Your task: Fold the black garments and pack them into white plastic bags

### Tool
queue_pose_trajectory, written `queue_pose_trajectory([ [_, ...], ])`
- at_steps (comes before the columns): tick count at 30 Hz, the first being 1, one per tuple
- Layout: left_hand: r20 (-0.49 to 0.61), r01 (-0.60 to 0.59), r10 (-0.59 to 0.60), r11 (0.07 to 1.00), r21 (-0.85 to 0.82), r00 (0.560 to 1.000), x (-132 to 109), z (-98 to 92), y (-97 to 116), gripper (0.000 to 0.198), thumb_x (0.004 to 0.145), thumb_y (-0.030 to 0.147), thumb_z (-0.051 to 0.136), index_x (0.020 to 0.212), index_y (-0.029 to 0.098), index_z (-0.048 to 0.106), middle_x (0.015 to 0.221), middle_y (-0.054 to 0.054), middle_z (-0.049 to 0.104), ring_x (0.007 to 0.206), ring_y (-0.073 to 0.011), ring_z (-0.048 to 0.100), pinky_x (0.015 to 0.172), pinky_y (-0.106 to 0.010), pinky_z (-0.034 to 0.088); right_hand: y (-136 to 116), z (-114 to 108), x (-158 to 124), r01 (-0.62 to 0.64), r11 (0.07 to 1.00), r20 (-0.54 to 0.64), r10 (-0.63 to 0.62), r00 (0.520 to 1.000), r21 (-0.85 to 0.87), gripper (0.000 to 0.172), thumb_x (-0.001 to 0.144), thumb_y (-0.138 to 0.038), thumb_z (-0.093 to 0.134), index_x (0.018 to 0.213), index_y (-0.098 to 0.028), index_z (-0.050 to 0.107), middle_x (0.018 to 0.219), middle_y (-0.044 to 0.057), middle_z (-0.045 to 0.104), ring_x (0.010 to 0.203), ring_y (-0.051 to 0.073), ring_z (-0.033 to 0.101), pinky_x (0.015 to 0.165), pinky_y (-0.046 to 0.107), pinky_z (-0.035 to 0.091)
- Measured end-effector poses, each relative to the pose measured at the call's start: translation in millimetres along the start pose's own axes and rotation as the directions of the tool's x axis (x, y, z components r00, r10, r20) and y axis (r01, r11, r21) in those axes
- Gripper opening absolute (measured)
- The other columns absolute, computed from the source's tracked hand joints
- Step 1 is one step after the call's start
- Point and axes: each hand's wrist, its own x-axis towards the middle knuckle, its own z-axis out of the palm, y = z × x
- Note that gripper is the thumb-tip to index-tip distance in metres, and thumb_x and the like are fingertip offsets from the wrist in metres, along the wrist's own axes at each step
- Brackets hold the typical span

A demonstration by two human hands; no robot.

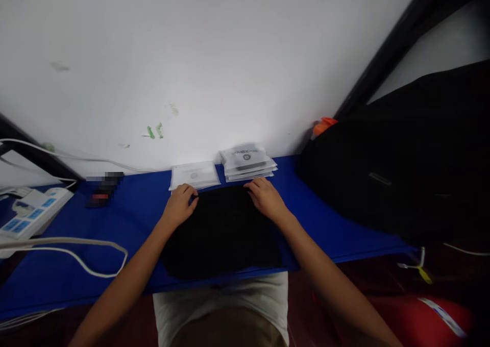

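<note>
A black cloth point(225, 234) lies spread flat near the front edge of the blue-covered table, its exact kind lost in the dark. My left hand point(182, 204) is closed in a pinch on its far left corner. At the far right corner, the fingertips of my right hand point(266, 198) grip the cloth's edge. Just beyond my left hand lies a flat frosted plastic packet point(194, 175). A stack of similar printed packets point(248, 162) sits beyond my right hand, against the wall.
On the left, a white power strip point(38, 212) and looping white cable point(103, 273) lie on the blue table cover point(133, 214). A dark, partly blurred-out object point(104, 190) is beside them. A large black fabric bulk point(401, 158) covers the right side, with something orange point(324, 126) behind it.
</note>
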Motion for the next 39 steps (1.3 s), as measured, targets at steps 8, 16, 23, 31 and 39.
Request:
queue_pose_trajectory([
  [8, 0.341, -0.165, 0.232, 0.963, -0.215, 0.911, -86, -39.3, 36, 0.010, 0.093, 0.026, 0.053, 0.097, 0.024, 0.062, 0.093, -0.003, 0.067, 0.092, -0.0188, 0.061, 0.087, -0.035, 0.046, -7, -19, -87, 0.202, 0.937, 0.003, -0.212, 0.977, 0.286, 0.016, 0.086, -0.014, 0.050, 0.093, -0.022, 0.063, 0.115, 0.010, 0.062, 0.110, 0.027, 0.056, 0.092, 0.047, 0.050],
  [16, -0.091, 0.217, -0.212, 0.975, 0.040, 0.973, -71, -14.2, -47, 0.041, 0.083, 0.041, 0.061, 0.118, 0.019, 0.058, 0.119, -0.012, 0.061, 0.112, -0.0309, 0.054, 0.096, -0.050, 0.044, -30, -6, -74, 0.173, 0.948, -0.110, -0.149, 0.983, 0.266, 0.013, 0.094, -0.021, 0.051, 0.091, -0.022, 0.064, 0.110, 0.010, 0.066, 0.106, 0.026, 0.060, 0.092, 0.049, 0.051],
  [23, -0.199, 0.124, -0.136, 0.990, -0.072, 0.970, -73, -22.1, -42, 0.010, 0.086, 0.030, 0.057, 0.083, 0.021, 0.061, 0.112, -0.008, 0.065, 0.104, -0.0245, 0.060, 0.093, -0.043, 0.049, -34, 6, -66, 0.104, 0.968, -0.116, -0.079, 0.990, 0.229, 0.019, 0.092, -0.021, 0.052, 0.110, -0.022, 0.060, 0.113, 0.011, 0.064, 0.106, 0.027, 0.060, 0.090, 0.049, 0.054],
  [31, -0.268, -0.060, 0.029, 0.992, -0.109, 0.963, -106, -45.1, -15, 0.013, 0.086, 0.019, 0.057, 0.082, 0.023, 0.068, 0.099, -0.005, 0.069, 0.093, -0.0184, 0.065, 0.082, -0.034, 0.054, -28, 14, -75, 0.087, 0.972, -0.085, -0.069, 0.994, 0.219, 0.022, 0.094, -0.021, 0.051, 0.113, -0.022, 0.060, 0.117, 0.012, 0.062, 0.109, 0.028, 0.060, 0.093, 0.051, 0.053],
  [39, -0.023, -0.023, 0.020, 0.990, -0.137, 1.000, -134, -48.1, -21, 0.011, 0.086, 0.021, 0.058, 0.079, 0.024, 0.066, 0.109, -0.005, 0.067, 0.102, -0.0216, 0.061, 0.086, -0.037, 0.053, -25, 24, -81, 0.049, 0.974, -0.116, -0.023, 0.993, 0.223, 0.026, 0.093, -0.024, 0.052, 0.118, -0.022, 0.058, 0.127, 0.014, 0.058, 0.121, 0.031, 0.054, 0.097, 0.054, 0.051],
])
